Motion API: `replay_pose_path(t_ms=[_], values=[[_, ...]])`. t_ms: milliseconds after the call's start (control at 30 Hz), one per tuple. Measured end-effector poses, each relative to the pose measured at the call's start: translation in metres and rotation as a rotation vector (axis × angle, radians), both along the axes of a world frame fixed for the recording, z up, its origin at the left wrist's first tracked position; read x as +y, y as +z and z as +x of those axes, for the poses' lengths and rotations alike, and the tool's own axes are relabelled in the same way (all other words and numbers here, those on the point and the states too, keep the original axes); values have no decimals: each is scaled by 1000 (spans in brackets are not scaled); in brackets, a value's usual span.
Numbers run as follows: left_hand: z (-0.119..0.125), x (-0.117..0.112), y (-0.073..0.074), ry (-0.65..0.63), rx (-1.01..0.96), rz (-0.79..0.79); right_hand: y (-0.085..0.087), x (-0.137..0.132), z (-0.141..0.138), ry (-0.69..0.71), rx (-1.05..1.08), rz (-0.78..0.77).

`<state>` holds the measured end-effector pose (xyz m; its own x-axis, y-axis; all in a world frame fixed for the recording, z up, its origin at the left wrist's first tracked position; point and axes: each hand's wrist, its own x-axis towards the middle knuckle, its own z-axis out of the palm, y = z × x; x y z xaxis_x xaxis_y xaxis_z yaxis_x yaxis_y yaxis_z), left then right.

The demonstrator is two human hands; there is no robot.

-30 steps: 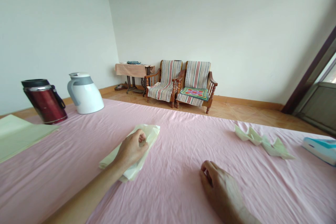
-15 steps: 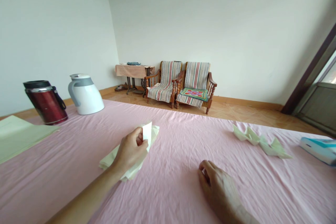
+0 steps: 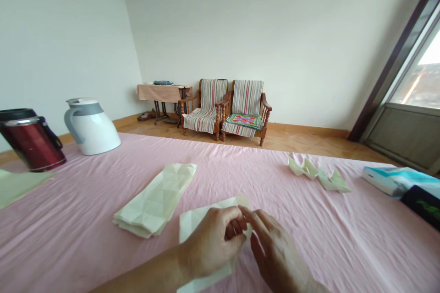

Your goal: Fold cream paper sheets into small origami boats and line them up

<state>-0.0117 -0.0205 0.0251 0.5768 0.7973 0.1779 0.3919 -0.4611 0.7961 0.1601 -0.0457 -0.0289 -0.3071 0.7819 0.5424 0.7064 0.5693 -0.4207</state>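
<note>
A creased sheet of pale green paper (image 3: 194, 219) lies low over the cloth in front of me. My left hand (image 3: 220, 233) is closed on its right part, thumb and fingers pinching it. At the same edge is my right hand (image 3: 275, 242), its fingertips meeting those of the left and its thumb bent around the paper's edge; the exact grip is partly hidden. Left of my hands rests a stack of similar creased paper (image 3: 156, 199), with a grid of fold lines. Folded pale green paper shapes (image 3: 319, 174) stand farther right.
A pink cloth (image 3: 137, 151) covers the table. On the left are a red thermos (image 3: 34, 144), a white jug (image 3: 94, 130) and larger green paper (image 3: 20, 185). At right lie a blue-and-white packet (image 3: 385, 181) and a dark object (image 3: 422, 203). Two chairs (image 3: 213, 105) stand beyond.
My left hand has moved right and nearer, bringing one sheet off the stack. My right hand has shifted slightly left to meet it. The view has turned a little right.
</note>
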Motion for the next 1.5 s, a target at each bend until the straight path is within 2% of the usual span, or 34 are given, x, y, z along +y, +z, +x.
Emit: replay_pose_path(t_ms=[67,100,167,300,467,667,833,1000,1167,1367,1500], values=[[-7,7,5,-30,31,58,-2,4,9,-24,90,-65],[-12,13,7,19,57,140,-2,8,15,-37,153,-82],[-26,26,8,87,72,200,-4,18,27,-64,277,-119],[-48,46,-3,125,123,252,-8,37,44,-99,403,-160],[-58,48,-16,-24,214,292,-9,42,45,-98,624,-267],[-55,41,-13,-156,222,336,-8,40,39,-53,869,-379],[-52,34,-10,-222,227,387,1,38,37,2,999,-454],[-49,26,-7,-292,163,553,8,34,33,30,1036,-468],[-49,26,-8,-152,-31,759,4,30,29,30,980,-426],[-58,22,-7,-66,-70,874,-1,29,31,-30,842,-357],[-60,22,-8,8,-78,912,4,24,34,-74,731,-240]])
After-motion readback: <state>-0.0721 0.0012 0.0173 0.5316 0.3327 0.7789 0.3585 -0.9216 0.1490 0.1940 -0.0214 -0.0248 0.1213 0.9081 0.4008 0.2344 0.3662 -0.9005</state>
